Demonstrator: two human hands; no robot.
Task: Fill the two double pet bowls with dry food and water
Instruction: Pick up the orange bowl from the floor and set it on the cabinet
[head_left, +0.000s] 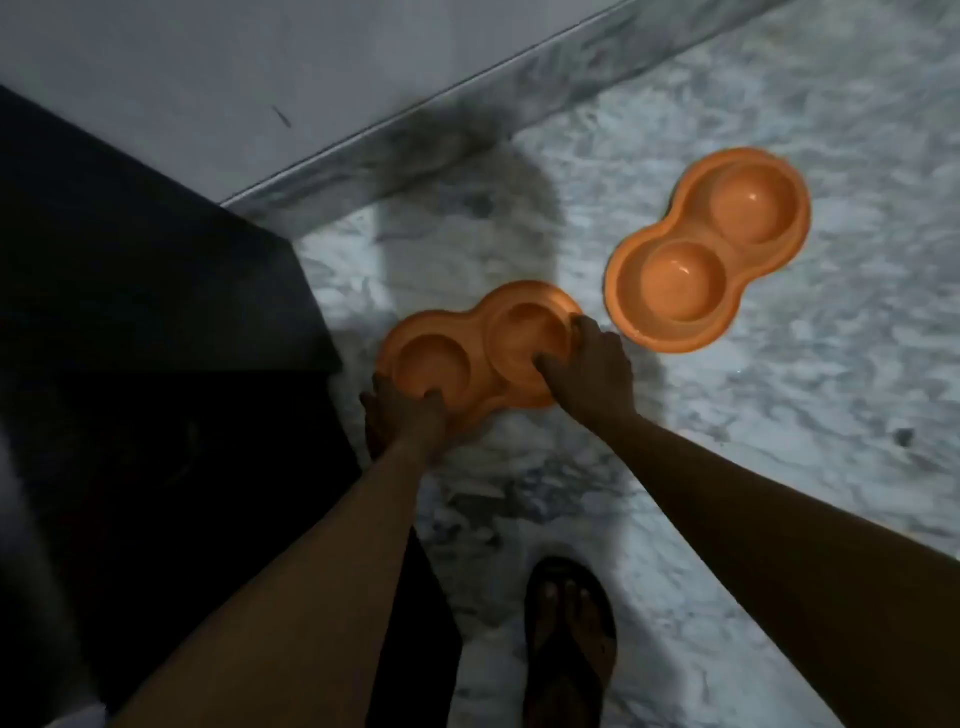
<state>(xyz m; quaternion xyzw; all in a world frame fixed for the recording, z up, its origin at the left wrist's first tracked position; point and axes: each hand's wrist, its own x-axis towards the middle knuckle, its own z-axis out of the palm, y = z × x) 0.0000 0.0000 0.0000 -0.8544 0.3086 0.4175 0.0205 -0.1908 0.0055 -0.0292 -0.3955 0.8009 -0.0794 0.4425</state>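
Two orange double pet bowls lie on the marble floor. The near double bowl (470, 340) sits in shadow at the centre, both its cups looking empty. My left hand (402, 415) grips its near left rim, thumb inside the left cup. My right hand (592, 366) grips its right end, thumb over the rim of the right cup. The far double bowl (709, 249) lies apart to the right, in brighter light, with both cups empty and nothing touching it.
A dark piece of furniture (145, 270) fills the left side, close to the near bowl. A grey wall with a marble skirting (467, 104) runs diagonally behind. My sandalled foot (569, 639) stands on the marble floor (779, 441) below the bowls.
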